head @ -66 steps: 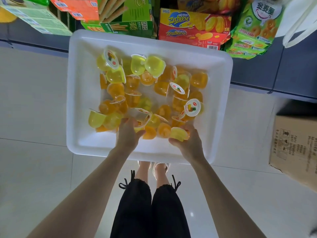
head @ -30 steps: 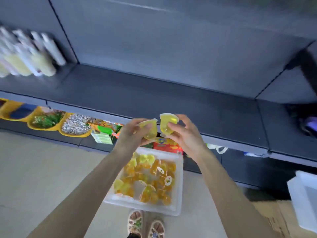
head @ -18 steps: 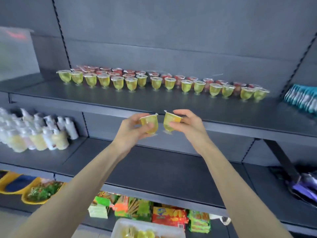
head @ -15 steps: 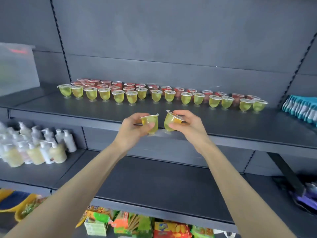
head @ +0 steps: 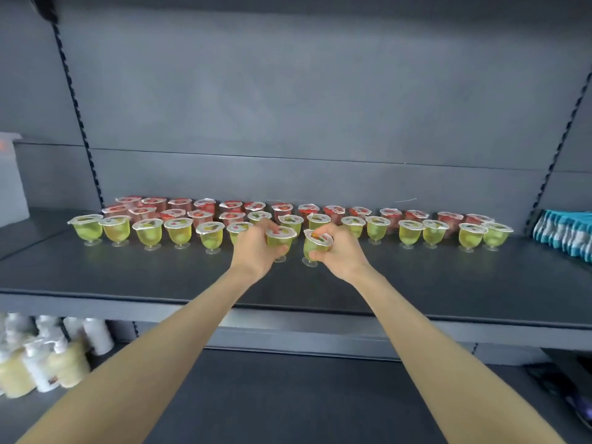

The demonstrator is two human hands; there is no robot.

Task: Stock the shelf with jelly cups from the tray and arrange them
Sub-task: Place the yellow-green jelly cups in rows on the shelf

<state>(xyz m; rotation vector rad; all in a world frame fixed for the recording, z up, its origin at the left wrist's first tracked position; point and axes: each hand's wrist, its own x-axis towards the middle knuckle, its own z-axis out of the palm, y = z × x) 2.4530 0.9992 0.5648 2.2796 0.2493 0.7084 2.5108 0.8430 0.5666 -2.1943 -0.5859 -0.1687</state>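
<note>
Two cups [head: 281, 238], one gripped in my left hand's [head: 254, 251] curled fingers [head: 267, 225], one in my right hand's [head: 341, 253], hang just over the shelf [head: 128, 274]. Beyond the fingers a green row [head: 147, 230] and red rows [head: 230, 207] stand; a front row is only starting, I judge.

bottles [head: 48, 357]: pale, clustered low left | teal packets [head: 563, 232]: far right | white box [head: 11, 181]: far left
</note>
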